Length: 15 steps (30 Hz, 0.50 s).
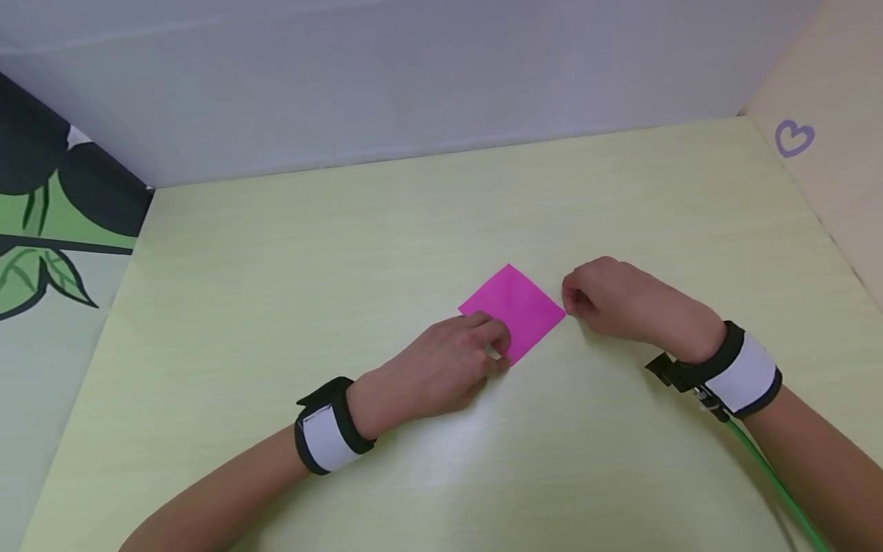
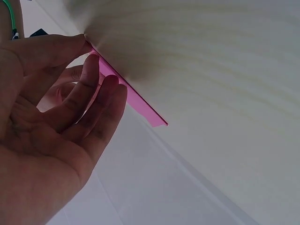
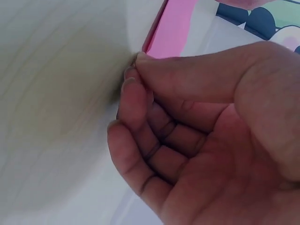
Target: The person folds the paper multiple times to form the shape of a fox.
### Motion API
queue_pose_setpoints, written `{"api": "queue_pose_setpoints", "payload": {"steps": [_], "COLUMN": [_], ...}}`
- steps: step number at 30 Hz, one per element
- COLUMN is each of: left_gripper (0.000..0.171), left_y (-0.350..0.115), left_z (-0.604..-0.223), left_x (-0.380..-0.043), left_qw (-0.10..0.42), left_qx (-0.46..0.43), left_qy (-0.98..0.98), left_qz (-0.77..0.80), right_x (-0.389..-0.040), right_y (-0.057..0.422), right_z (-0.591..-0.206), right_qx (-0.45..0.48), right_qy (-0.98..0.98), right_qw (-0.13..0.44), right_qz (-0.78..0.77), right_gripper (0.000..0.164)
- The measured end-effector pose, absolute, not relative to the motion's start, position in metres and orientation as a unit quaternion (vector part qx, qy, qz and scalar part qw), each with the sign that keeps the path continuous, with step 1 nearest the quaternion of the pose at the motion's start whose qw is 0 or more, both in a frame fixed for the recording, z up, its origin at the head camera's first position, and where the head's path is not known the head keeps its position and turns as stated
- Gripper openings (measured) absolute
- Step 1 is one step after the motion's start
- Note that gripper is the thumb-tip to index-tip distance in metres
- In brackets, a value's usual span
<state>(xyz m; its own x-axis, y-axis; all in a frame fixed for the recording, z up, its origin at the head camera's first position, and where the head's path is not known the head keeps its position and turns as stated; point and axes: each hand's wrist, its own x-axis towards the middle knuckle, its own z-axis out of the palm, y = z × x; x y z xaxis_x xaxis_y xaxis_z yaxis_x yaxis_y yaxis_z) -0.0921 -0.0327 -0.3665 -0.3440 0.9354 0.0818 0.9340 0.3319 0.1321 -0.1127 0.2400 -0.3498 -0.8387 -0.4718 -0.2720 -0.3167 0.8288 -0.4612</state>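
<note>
A pink paper square [image 1: 520, 303] lies on the light table, turned so a corner points away; in the left wrist view the pink paper [image 2: 140, 105] appears edge-on, as a thin strip. My left hand [image 1: 448, 364] holds its near side, with bent fingers [image 2: 117, 101] along the paper and the thumb tip by the near corner. At the right corner, my right hand [image 1: 621, 299] pinches with thumb and forefinger, the other fingers curled in. In the right wrist view, a strip of pink paper [image 3: 173, 28] runs up from the pinching fingertips [image 3: 140, 58].
The pale wood-grain table [image 1: 310, 253] ends at a whitish wall [image 1: 414, 84] behind. A side panel with a purple heart [image 1: 795, 139] is at right, a leaf-patterned surface [image 1: 62, 199] at left. Both wrists wear bands [image 1: 327, 437]; a green cable [image 1: 773, 479] trails from the right one.
</note>
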Motion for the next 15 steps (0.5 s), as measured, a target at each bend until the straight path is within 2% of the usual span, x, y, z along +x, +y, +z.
{"api": "queue_pose_setpoints", "payload": {"steps": [2,6,9,15], "left_gripper": [0.021,0.021,0.020,0.019], "left_y": [-0.032,-0.032,-0.033,-0.032], "left_z": [-0.367,-0.368,-0.368,-0.370], "left_x": [-0.092,-0.093,-0.094,-0.096], "left_qw": [0.006,0.002,0.001,0.002], "left_qx": [0.574,0.576,0.576,0.580], "left_qy": [0.815,0.813,0.813,0.809], "left_qz": [0.080,0.081,0.084,0.094], "right_x": [-0.107,-0.089,-0.075,-0.053], "right_y": [0.241,0.237,0.229,0.218], "right_z": [-0.350,-0.350,-0.353,-0.359], "right_qx": [-0.216,-0.280,-0.348,-0.394], "right_qy": [0.944,0.943,0.921,0.908], "right_qw": [0.156,0.031,-0.034,-0.034], "right_qz": [-0.196,-0.178,-0.173,-0.138], "right_gripper": [0.016,0.011,0.025,0.038]}}
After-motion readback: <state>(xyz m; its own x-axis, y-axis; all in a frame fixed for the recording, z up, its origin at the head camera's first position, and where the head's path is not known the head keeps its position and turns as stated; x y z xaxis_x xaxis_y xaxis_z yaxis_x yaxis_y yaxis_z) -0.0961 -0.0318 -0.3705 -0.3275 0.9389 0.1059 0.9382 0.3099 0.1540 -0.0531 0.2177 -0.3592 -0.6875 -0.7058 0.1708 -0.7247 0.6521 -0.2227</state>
